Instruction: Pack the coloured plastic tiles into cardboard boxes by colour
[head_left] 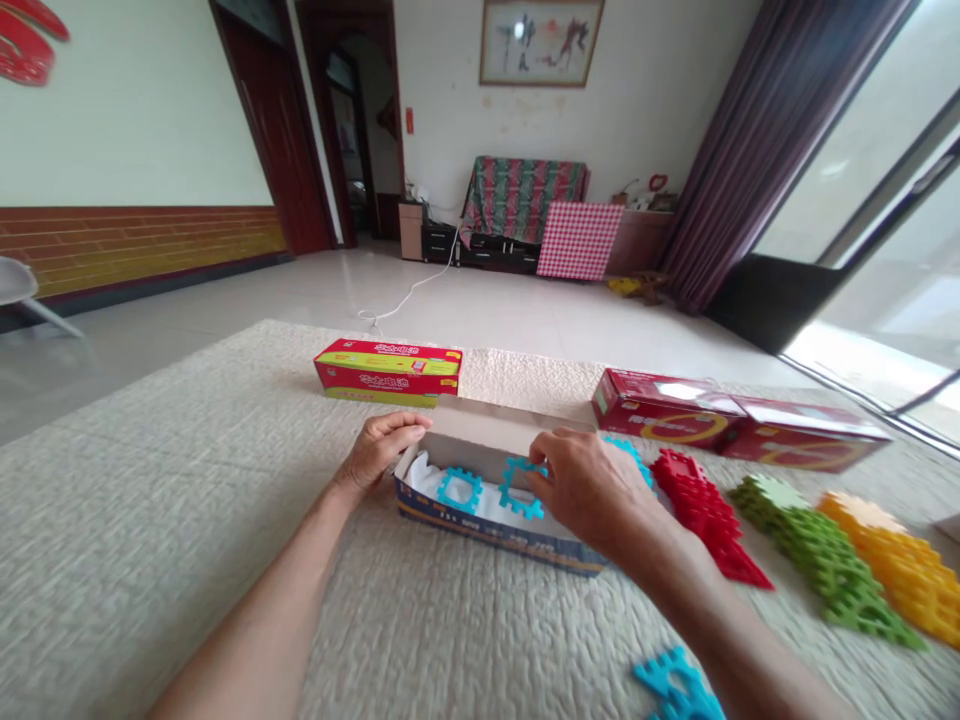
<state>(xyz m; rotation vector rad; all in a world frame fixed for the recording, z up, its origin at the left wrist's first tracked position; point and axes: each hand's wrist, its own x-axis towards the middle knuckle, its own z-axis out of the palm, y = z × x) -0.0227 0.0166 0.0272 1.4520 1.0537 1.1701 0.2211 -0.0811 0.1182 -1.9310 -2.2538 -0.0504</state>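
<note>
A long dark blue box [495, 543] with its lid raised sits on the pale textured cover, white paper [424, 472] lining its inside. My left hand [381, 447] grips the box's left end, fingers curled at the lid's corner. Over the right half of the box, my right hand [585, 475] pinches a blue square building piece [516, 500] by its edge. Another blue piece [459, 490] with a square opening lies on the paper to the left. More blue pieces [626, 455] show partly behind my right hand.
Rows of red pieces [701, 515], green pieces [829, 560] and yellow pieces [900, 560] lie to the right. Loose blue pieces [679, 685] lie near my right forearm. Beyond stand a red-and-yellow box [388, 372] and two dark red boxes [667, 408].
</note>
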